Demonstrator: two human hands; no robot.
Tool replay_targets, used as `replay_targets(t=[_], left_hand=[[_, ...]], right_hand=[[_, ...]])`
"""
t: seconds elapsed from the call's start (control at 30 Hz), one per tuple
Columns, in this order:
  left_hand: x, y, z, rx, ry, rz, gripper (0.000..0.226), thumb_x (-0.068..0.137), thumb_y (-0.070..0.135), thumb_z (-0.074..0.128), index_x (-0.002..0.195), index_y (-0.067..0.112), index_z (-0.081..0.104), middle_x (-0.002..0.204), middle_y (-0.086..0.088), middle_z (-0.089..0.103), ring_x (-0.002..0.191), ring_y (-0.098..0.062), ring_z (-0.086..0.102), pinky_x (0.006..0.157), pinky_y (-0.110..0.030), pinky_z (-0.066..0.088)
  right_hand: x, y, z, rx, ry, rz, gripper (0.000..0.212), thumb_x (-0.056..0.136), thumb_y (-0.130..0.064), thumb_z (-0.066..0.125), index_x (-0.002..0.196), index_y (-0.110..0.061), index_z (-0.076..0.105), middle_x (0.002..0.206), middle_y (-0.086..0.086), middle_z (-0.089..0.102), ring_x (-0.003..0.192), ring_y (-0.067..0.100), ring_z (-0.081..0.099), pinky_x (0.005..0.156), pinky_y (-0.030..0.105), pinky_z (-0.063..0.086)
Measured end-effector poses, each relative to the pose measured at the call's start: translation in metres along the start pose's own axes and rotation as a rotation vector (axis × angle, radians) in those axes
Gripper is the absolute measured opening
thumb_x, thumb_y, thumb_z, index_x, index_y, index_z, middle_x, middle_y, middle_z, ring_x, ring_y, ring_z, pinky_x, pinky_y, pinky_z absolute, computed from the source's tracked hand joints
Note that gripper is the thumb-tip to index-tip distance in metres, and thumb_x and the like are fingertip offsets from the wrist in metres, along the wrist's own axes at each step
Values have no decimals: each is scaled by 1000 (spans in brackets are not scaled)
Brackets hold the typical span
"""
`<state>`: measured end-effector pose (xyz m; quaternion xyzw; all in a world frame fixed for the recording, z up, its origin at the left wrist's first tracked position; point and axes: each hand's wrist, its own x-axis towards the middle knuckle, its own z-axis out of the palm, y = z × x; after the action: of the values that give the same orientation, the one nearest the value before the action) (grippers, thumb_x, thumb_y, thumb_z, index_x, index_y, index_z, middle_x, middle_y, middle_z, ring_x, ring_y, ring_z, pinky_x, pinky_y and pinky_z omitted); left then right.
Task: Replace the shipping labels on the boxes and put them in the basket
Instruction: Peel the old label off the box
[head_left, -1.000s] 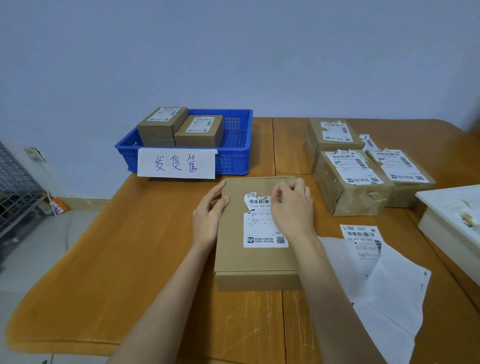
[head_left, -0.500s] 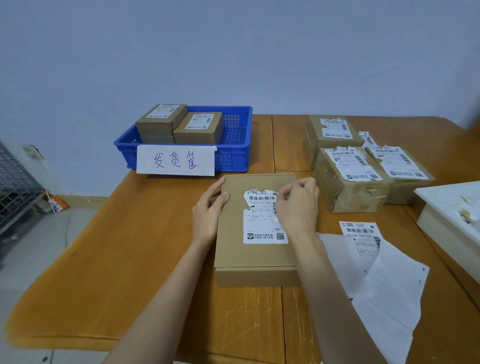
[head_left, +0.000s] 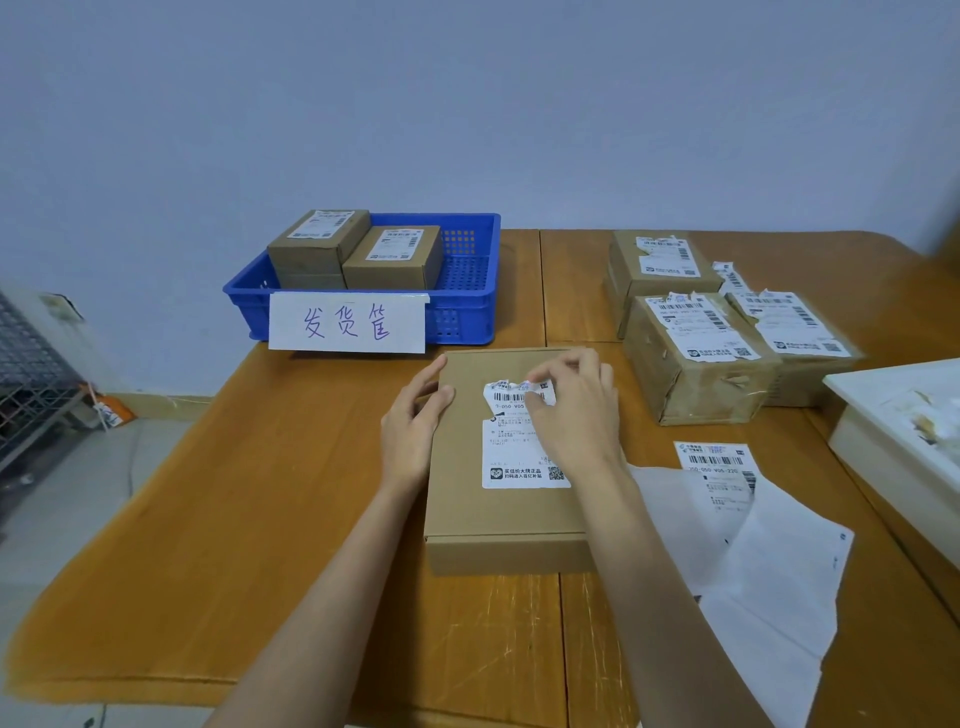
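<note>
Right hand (head_left: 574, 415) fingers pinch old label (head_left: 519, 441) top edge; left hand (head_left: 413, 423), fingers straight, braces box (head_left: 498, 514) at 9 o'clock. Peel slowly toward 6 o'clock, low angle, to avoid tearing.

Label (head_left: 519, 436) right part hidden under right hand (head_left: 576, 415).

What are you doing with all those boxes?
A person is peeling the old, torn shipping label off a flat cardboard box on the wooden table. The left hand steadies the box's edge while the right hand pinches the label's ragged top. Two relabelled boxes sit in the blue basket. Three boxes with torn labels wait at the right, beside a fresh label sheet.
</note>
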<state>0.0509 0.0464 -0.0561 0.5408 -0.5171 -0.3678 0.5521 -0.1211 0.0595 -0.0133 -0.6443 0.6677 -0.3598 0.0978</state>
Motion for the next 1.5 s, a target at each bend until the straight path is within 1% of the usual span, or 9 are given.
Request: replay_targets(t=[0.3, 0.53, 0.7, 0.93, 1.1, 1.17, 1.27, 1.37, 1.5], left_hand=[[1, -1, -1, 19, 0, -4, 37, 97, 25, 60, 132, 36, 63, 116, 4, 67, 91, 8, 63, 80, -8, 44], [0, 1, 0, 30, 6, 5, 37, 97, 22, 59, 134, 31, 62, 115, 4, 67, 87, 14, 60, 74, -2, 41], [0, 0, 0, 29, -2, -1, 37, 98, 24, 59, 133, 34, 62, 117, 4, 66, 88, 11, 61, 75, -4, 43], [0, 0, 0, 29, -4, -7, 37, 97, 27, 59, 133, 36, 62, 119, 2, 67, 93, 3, 63, 76, -7, 44], [0, -2, 0, 29, -4, -9, 37, 97, 28, 60, 132, 39, 62, 120, -1, 67, 102, -8, 63, 90, -25, 48], [1, -2, 0, 23, -3, -12, 37, 97, 27, 60, 132, 38, 62, 120, -1, 67, 100, -5, 63, 86, -20, 46], [1, -1, 0, 29, 1, -11, 37, 97, 25, 60, 132, 36, 62, 119, 1, 67, 97, 1, 62, 82, -13, 43], [1, -1, 0, 27, 1, -7, 37, 97, 24, 60, 132, 36, 63, 118, 0, 68, 98, -2, 62, 82, -13, 43], [0, -2, 1, 18, 7, -3, 37, 97, 24, 59, 131, 37, 63, 116, -1, 69, 98, -4, 63, 82, -14, 43]], right_hand=[[1, -1, 2, 112, 28, 23, 14, 90, -13, 59, 81, -24, 59, 106, -9, 42, 105, 14, 40, 90, 29, 37], [1, 1, -1, 113, -19, 10, 39, 90, -12, 59, 122, -34, 59, 116, -7, 44, 110, 13, 40, 92, 25, 33], [0, 2, 1, 112, 2, 19, 9, 91, -22, 64, 85, -28, 63, 108, -8, 45, 104, 13, 41, 93, 33, 40], [1, 2, 3, 165, 24, 48, 12, 90, -21, 65, 81, -28, 60, 106, -6, 42, 106, 15, 44, 89, 35, 43], [1, 2, 4, 194, 38, 45, 14, 89, -19, 66, 80, -29, 61, 105, -6, 41, 105, 16, 47, 91, 39, 46], [0, 1, 3, 196, 50, 19, 11, 88, -20, 68, 88, -30, 64, 107, -9, 39, 107, 13, 44, 93, 36, 45], [-2, -3, -1, 206, 171, -63, 34, 82, -23, 74, 113, -32, 63, 114, -6, 40, 107, 12, 39, 92, 28, 41], [-10, -16, -1, 78, 267, -126, 18, 79, -42, 73, 82, -28, 62, 99, -9, 45, 96, 12, 40, 84, 29, 37], [-15, -27, 11, -180, 142, -198, 40, 76, -62, 65, 68, -24, 54, 86, -5, 48, 87, 16, 41, 81, 32, 31]])
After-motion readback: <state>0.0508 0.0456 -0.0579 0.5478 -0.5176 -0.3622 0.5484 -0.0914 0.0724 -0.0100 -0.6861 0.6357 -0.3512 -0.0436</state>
